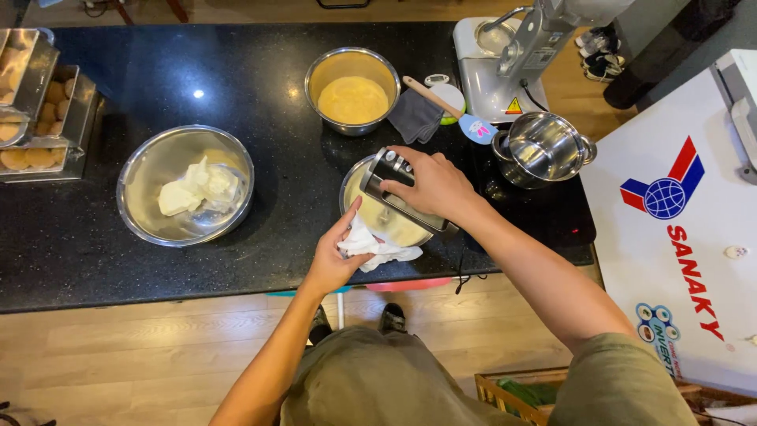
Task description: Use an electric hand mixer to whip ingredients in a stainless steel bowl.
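Note:
My right hand (432, 183) grips a dark hand mixer (394, 193) held over a steel bowl (351, 189) of pale batter at the counter's near edge. My left hand (337, 252) holds a crumpled white cloth (377, 248) against the near rim of that bowl, just below the mixer. The mixer's beaters are hidden by its body and my hand.
On the black counter (260, 260) stand a large steel bowl (142, 170) with white lumps, a bowl of yellow batter (352, 99), a grey cloth (415, 117), a spatula (449, 110), an empty steel pot (544, 146) and a stand mixer (505, 55). Trays of baked rounds (35, 110) sit far left. A white chest freezer (678, 229) stands right.

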